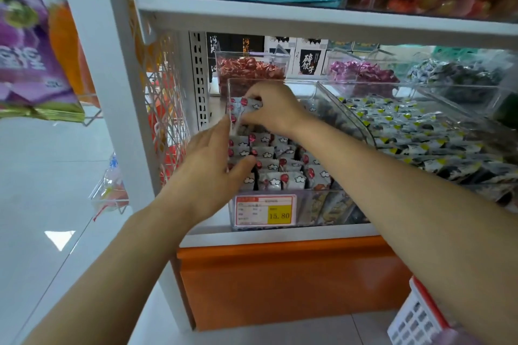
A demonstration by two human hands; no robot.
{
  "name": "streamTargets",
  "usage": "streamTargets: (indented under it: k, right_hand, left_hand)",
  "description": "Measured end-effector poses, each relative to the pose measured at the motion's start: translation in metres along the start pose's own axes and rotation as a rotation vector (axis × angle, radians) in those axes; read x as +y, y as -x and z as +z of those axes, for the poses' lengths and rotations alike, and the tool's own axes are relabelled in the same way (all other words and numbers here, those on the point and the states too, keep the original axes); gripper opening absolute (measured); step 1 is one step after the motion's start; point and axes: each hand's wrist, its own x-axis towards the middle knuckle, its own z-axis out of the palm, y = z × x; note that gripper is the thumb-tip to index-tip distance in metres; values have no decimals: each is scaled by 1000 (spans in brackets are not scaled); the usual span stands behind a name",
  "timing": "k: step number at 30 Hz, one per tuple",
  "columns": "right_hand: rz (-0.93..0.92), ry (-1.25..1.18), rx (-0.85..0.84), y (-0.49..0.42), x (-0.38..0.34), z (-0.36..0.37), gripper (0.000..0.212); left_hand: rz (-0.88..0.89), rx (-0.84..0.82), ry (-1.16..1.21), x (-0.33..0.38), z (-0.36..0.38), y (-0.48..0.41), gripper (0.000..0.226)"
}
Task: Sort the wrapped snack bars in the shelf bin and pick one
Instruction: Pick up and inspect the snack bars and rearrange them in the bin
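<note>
A clear plastic shelf bin (305, 210) holds several small wrapped snack bars (280, 179), white with red dots and cloud prints, standing in rows. My right hand (273, 109) reaches into the back left of the bin and pinches a few upright bars (242, 105) between fingers and thumb. My left hand (213, 165) is at the bin's left side, fingers extended against the same stack and thumb resting on bars lower down. A price tag (265, 210) reading 15.80 sits on the bin's front.
A neighbouring clear bin (420, 134) on the right holds grey and yellow wrapped snacks. Behind stand bins of red (249, 70) and purple (361, 71) sweets. A white shelf board (308, 22) hangs above. A wire rack (165, 120) is at the left, a red and white basket (417, 316) at lower right.
</note>
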Motion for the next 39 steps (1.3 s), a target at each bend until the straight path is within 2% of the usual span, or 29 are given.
streamTargets:
  k: [3, 5, 7, 9, 12, 14, 19, 21, 23, 28, 33, 36, 39]
  right_hand:
    - [-38, 27, -88, -4, 1, 4, 22]
    - [-80, 155, -218, -3, 3, 10, 14]
    - [-90, 261, -277, -4, 5, 13, 22]
    - [-26, 141, -257, -8, 4, 9, 27]
    - [66, -46, -79, -19, 5, 2, 25]
    - [78, -2, -20, -28, 9, 3, 24]
    - [79, 254, -168, -41, 16, 21, 12]
    - [76, 309, -164, -42, 17, 28, 9]
    - [34, 217, -78, -40, 14, 26, 2]
    - [70, -264, 228, -20, 0, -5, 3]
    - [203, -544, 524, 35, -1, -30, 5]
    - [281, -660, 533, 76, 1, -39, 7]
    - [297, -827, 474, 114, 1, -44, 6]
  left_hand:
    - [10, -6, 28, -1, -1, -1, 75]
    - [3, -19, 40, -2, -1, -1, 75]
    - [-5, -32, 54, -2, -2, -1, 75]
    - [0, -39, 75, -1, -2, -1, 75]
    - [-4, -53, 89, -2, -3, -2, 76]
    - [-7, -58, 87, -2, -3, -3, 77]
    - [3, -48, 80, -2, -2, -3, 79]
    - [6, -43, 88, -2, -2, -3, 79]
    - [8, -39, 89, -3, -2, -2, 79]
    - [14, 4, 87, -2, -2, 0, 75]
    - [-7, 221, 34, 5, -9, 0, 63]
    - [46, 360, 60, 15, -11, 5, 51]
    - [60, 309, 82, 24, -7, 12, 51]
